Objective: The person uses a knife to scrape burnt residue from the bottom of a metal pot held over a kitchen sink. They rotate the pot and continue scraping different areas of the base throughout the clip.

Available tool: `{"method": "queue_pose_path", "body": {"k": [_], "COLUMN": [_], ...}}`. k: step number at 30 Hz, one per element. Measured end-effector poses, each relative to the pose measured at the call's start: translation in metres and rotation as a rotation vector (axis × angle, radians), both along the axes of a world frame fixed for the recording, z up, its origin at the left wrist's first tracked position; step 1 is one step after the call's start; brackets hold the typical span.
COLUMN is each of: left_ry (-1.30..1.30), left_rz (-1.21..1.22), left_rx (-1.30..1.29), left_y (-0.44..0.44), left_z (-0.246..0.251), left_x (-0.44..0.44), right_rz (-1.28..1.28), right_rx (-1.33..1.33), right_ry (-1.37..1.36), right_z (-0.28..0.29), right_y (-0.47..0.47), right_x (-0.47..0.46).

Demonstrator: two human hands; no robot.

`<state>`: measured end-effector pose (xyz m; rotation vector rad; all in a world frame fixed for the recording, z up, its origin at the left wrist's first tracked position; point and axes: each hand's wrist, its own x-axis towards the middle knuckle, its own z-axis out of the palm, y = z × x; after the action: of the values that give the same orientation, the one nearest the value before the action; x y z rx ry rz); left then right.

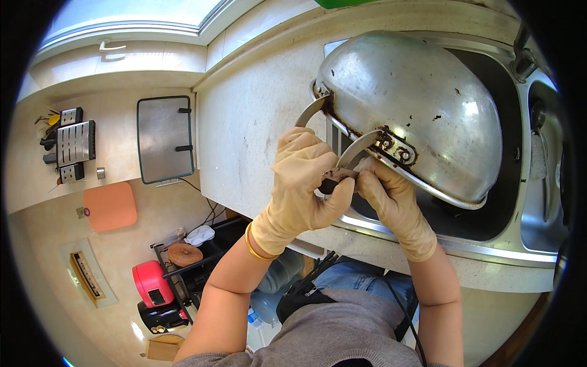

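A large metal wok lies tilted over the sink, its domed outside turned up and its rim towards me. Brown rust or burnt residue crusts the riveted bracket and the rim. Two curved metal arms of its handle rise from the rim. My left hand, in a pale rubber glove, is shut around the handle, its fingers hiding much of it. A brown-stained piece with a dark hollow end shows by the left thumb. My gloved right hand pinches that piece's other end, with some fingers hidden beneath the rim.
The dark sink basin lies under the wok, below a faucet. A second basin at right holds utensils. Pale countertop extends left. Against the wall are a framed board and a knife rack. A black cart stands lower left.
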<state>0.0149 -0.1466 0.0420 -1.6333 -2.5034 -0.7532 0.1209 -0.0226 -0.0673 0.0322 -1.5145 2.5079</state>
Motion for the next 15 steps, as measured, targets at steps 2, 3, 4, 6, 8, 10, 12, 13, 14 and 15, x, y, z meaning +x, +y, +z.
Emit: {"method": "queue_pose_path", "body": {"k": [2, 3, 4, 6, 8, 10, 12, 13, 14, 15], "left_ry": [-0.002, -0.002, -0.002, 0.009, 0.022, 0.035, 0.042, 0.047, 0.042, 0.04], "left_rz": [-0.02, -0.029, -0.039, -0.033, -0.032, -0.03, -0.033, -0.037, -0.044, -0.049], "left_rx": [-0.012, -0.037, -0.062, -0.052, -0.051, -0.062, -0.04, -0.029, -0.025, -0.027], "left_y": [-0.002, -0.003, -0.003, 0.001, 0.001, 0.0, -0.001, 0.0, 0.001, 0.002], "left_z": [0.002, 0.005, 0.006, 0.007, 0.005, 0.003, 0.002, 0.002, 0.003, 0.004], "left_x": [-0.001, -0.002, -0.002, 0.0, 0.0, -0.001, -0.002, -0.002, -0.003, -0.003], "right_rz": [-0.049, -0.075, -0.151, -0.273, -0.409, -0.548, -0.628, -0.609, -0.589, -0.568], "right_rx": [-0.124, -0.185, -0.247, -0.008, 0.192, 0.315, 0.506, 0.513, 0.52, 0.521], "right_ry": [-0.094, -0.143, -0.185, -0.203, -0.174, -0.126, -0.009, 0.014, 0.037, 0.062], "right_z": [0.003, 0.005, 0.012, 0.009, -0.003, -0.009, -0.014, -0.015, -0.015, -0.015], "right_y": [-0.005, -0.008, -0.009, -0.013, -0.017, -0.021, -0.019, -0.015, -0.011, -0.008], "right_x": [0.005, 0.008, 0.01, 0.017, 0.025, 0.033, 0.033, 0.03, 0.027, 0.023]}}
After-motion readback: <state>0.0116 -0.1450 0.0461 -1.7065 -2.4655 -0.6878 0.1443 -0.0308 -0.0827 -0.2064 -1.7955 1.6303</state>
